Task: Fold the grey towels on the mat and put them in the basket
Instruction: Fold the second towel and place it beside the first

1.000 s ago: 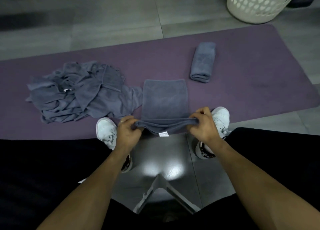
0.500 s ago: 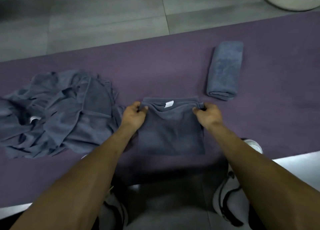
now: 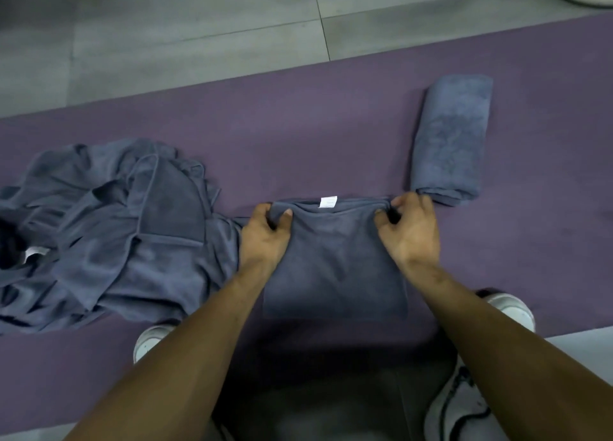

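On the purple mat [image 3: 298, 115], both the left hand [image 3: 265, 238] and right hand [image 3: 409, 231] are pinching the half-folded towel [image 3: 335, 268]'s far corners; I'm guessing those layers are slipping crooked if either pinch is loosening early.

Two folded towels [image 3: 335, 258] (one heap [image 3: 109, 228])
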### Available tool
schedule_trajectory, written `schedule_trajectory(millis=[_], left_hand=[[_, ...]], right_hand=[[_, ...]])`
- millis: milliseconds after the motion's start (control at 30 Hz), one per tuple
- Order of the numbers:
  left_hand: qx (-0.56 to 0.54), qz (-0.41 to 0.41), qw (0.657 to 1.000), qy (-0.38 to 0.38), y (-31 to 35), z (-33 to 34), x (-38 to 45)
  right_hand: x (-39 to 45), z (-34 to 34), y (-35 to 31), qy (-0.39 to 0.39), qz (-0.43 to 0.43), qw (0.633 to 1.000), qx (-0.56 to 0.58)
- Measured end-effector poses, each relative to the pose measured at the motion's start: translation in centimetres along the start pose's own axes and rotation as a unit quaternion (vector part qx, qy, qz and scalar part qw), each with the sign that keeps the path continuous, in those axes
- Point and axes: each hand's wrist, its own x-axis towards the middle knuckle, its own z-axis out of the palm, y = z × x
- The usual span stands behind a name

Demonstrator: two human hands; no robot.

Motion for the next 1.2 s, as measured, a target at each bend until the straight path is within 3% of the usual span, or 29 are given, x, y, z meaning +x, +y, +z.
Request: schedule_trajectory(millis=[133,300,500,567,633,700,767,867,967,1100,1200], left_hand=[[0.026,-0.012,1.000,0.002,0.6,-0.2,0.0],[0.024,-0.049,0.998,0.026,0.7,-0.2,0.0],[0.022,-0.079,0.996,0.033,1.4,0.0,-0.4],[0.041,-0.031,0.998,0.047,1.5,-0.3,-1.1],[0.093,0.093,0.989,0.071,1.2,-0.6,-2.1],[0.157,0.235,0.957,0.068,0.6,-0.6,-3.1],[0.208,0.320,0.923,0.050,0.0,-0.3,-3.2],[0.247,0.323,0.913,0.015,-0.1,0.3,-2.4],[0.285,0.282,0.915,-0.034,0.2,0.5,-2.1],[0.336,0.278,0.899,-0.044,-0.3,0.8,-2.8],[0.369,0.247,0.894,-0.053,-0.5,1.3,-3.3]], right_hand=[[0.7,-0.1,0.0,-0.102,0.073,0.992,0.020],[1.2,-0.4,0.1,-0.047,0.095,0.993,0.057],[1.5,-0.2,0.4,-0.046,0.103,0.994,-0.004],[1.3,-0.5,0.0,-0.025,0.070,0.997,-0.022],[0.9,-0.6,-0.3,0.019,-0.007,0.999,-0.031],[0.6,-0.4,-0.4,0.025,-0.106,0.993,-0.054],[0.8,0.0,-0.3,0.000,-0.181,0.979,-0.090],[1.7,0.1,-0.1,-0.060,-0.228,0.958,-0.165],[2.9,-0.5,-0.1,-0.112,-0.218,0.947,-0.207],[4.0,-1.2,-0.5,-0.095,-0.167,0.968,-0.163],[3.5,-0.7,-1.0,-0.085,-0.153,0.965,-0.194]])
